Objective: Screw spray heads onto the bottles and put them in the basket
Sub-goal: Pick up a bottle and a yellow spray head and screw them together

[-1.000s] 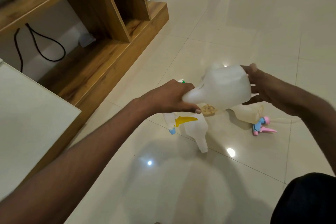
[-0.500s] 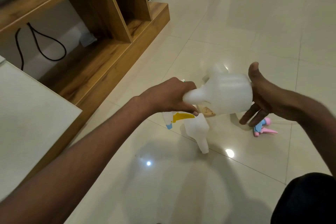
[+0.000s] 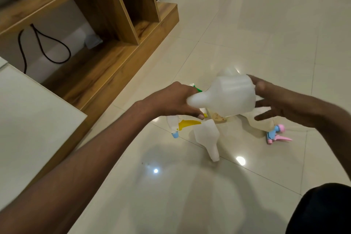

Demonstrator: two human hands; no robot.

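I keep the left hand (image 3: 176, 100) wrapped round the neck of the white bottle (image 3: 228, 97), held sideways above the floor (image 3: 247, 24), while my right hand (image 3: 281, 104) cups its base with fingers spread (for turning, I judge; no basket in view)

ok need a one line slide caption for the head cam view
Left hand grips the neck of a white bottle held sideways, right hand at its base, loose spray heads on the floor below.
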